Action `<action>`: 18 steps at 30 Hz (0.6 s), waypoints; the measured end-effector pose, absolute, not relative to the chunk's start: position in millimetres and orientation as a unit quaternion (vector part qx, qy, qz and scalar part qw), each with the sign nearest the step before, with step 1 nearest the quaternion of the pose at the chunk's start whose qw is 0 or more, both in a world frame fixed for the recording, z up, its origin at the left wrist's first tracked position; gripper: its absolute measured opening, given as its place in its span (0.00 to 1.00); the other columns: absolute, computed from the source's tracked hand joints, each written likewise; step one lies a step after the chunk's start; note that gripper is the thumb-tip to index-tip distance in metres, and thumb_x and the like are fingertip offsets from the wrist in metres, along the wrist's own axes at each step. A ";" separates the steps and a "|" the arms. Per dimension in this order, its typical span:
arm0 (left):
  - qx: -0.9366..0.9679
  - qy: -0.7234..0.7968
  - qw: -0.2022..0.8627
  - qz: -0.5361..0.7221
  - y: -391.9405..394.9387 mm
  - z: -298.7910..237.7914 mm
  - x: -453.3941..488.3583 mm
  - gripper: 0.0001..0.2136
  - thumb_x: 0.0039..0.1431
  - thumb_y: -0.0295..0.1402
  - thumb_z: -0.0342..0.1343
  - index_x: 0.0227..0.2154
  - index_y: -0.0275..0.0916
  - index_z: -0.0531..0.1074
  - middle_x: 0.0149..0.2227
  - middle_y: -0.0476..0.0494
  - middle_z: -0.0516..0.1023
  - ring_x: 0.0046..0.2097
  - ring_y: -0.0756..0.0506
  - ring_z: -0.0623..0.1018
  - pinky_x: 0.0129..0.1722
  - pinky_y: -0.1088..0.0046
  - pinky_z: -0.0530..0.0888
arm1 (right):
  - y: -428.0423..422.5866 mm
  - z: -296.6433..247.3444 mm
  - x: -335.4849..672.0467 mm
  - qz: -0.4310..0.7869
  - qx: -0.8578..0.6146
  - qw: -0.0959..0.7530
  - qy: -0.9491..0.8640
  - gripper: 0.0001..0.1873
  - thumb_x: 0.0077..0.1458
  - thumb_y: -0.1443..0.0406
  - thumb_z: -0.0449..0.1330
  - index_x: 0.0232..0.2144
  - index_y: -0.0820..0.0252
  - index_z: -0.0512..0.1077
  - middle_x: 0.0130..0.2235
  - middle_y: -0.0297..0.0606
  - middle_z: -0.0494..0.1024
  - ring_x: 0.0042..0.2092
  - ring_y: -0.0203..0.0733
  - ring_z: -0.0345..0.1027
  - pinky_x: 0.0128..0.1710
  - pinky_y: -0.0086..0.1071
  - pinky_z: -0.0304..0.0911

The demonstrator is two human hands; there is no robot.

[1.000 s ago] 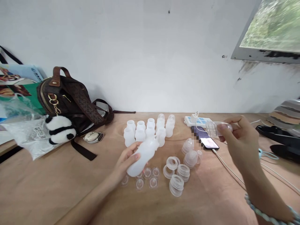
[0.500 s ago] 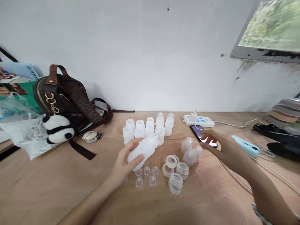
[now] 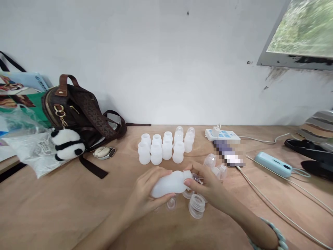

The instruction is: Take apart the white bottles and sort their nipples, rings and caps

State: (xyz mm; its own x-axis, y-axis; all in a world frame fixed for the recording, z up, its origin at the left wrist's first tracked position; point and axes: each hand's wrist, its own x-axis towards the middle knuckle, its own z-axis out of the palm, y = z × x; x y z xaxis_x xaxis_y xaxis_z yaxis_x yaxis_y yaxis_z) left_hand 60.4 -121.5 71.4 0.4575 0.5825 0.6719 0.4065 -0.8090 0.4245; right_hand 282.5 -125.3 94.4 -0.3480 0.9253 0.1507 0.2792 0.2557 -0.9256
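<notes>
My left hand [image 3: 144, 191] is wrapped round the body of a frosted white baby bottle [image 3: 168, 184], which lies tilted sideways above the table. The fingers of my right hand [image 3: 206, 182] close on the whitish neck ring [image 3: 187, 174] at its right end; a clear tip shows partly behind them. Below the bottle, clear nipples [image 3: 171, 203] are mostly hidden by my left hand. Stacked clear rings [image 3: 197, 205] lie under my right hand, and clear dome caps [image 3: 210, 160] stand just beyond it. Several open frosted bottles [image 3: 156, 153] stand in rows behind, two of them topped with clear caps.
To the left are a dark backpack [image 3: 78, 107] with a panda plush [image 3: 68, 144], a plastic bag [image 3: 39, 149] and a beige mouse [image 3: 102, 152]. On the right lie a power strip [image 3: 229, 136], a phone [image 3: 229, 152], a light-blue device [image 3: 273, 164] and white cables.
My right hand has come left and down from over the phone and closed on the bottle's neck end. My left hand has brought the bottle lower and more level.
</notes>
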 end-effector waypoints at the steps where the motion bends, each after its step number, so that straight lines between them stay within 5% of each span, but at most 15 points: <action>1: 0.844 0.294 0.116 0.433 -121.2 72.6 60.2 0.19 0.58 0.36 0.63 0.51 0.43 0.69 0.42 0.42 0.80 0.40 0.43 0.80 0.39 0.69 0.76 | -124.4 91.8 283.0 0.436 -0.424 0.378 -0.698 0.14 0.56 0.54 0.61 0.31 0.58 0.66 0.25 0.30 0.70 0.26 0.35 0.63 0.24 0.27 0.56; 18: 0.763 0.438 0.343 0.329 -127.1 102.8 56.9 0.17 0.44 0.38 0.69 0.39 0.40 0.77 0.34 0.48 0.80 0.35 0.43 0.77 0.34 0.70 0.71 | -121.8 62.4 286.3 0.302 -0.339 0.405 -0.794 0.24 0.63 0.45 0.50 0.37 0.59 0.69 0.31 0.36 0.75 0.30 0.39 0.67 0.29 0.30 0.61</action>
State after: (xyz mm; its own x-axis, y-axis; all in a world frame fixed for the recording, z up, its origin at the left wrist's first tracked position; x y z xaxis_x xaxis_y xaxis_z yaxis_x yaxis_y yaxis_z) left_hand 56.9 -127.1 102.8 0.4006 0.8939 0.2010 0.4426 -0.3809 0.8118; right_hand 286.3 -121.8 62.4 -0.4423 0.7830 0.4374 0.2932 0.5872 -0.7545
